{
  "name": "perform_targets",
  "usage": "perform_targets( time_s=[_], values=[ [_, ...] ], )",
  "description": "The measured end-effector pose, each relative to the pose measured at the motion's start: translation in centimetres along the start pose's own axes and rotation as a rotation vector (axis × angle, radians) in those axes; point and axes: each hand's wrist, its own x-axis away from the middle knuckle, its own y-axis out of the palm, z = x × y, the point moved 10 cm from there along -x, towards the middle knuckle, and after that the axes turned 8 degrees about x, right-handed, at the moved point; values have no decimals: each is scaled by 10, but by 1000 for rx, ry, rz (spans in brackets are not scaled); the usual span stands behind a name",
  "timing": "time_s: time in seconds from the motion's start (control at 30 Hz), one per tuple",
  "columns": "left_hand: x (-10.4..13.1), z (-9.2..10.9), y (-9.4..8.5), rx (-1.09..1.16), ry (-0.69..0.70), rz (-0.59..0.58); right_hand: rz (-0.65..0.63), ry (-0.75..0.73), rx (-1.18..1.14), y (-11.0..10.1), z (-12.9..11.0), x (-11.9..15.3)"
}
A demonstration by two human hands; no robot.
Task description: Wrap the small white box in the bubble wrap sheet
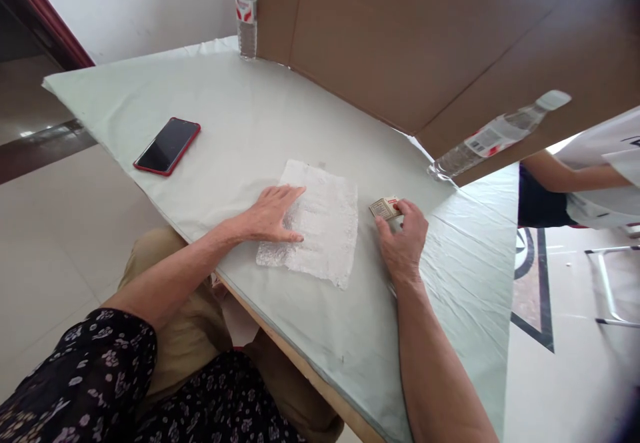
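Note:
A crinkled sheet of clear bubble wrap [325, 229] lies flat on the cloth-covered table. My left hand [275, 215] rests over its left side, fingers spread and palm down. To the right of the sheet is a small printed cardboard box [384, 208], pale with a red mark and dark lettering. My right hand [404, 236] grips the box's right end between thumb and fingers. The fingertips cover part of that end. A narrow strip of tablecloth separates the box from the wrap.
A phone [167, 146] in a red case lies at the table's left. Two water bottles, one upright [247, 16] and one leaning in view [500, 136], stand against a brown cardboard panel [350, 36]. Another person's arm [575, 175] shows beyond the right edge.

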Motion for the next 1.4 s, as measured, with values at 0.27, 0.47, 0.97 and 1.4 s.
perform_targets(
  time_s=[0.27,0.47,0.97,1.4],
  values=[
    [2,15,23,-96,40,-91,-126,159,-89,16,23,2],
    [4,21,30,-132,60,-93,-9,168,-350,-4,-4,3],
    [1,16,27,-112,47,-70,-517,-275,-292,29,-113,49],
    [3,18,25,-110,74,-84,-504,-428,-237,-12,-135,39]
  ],
)
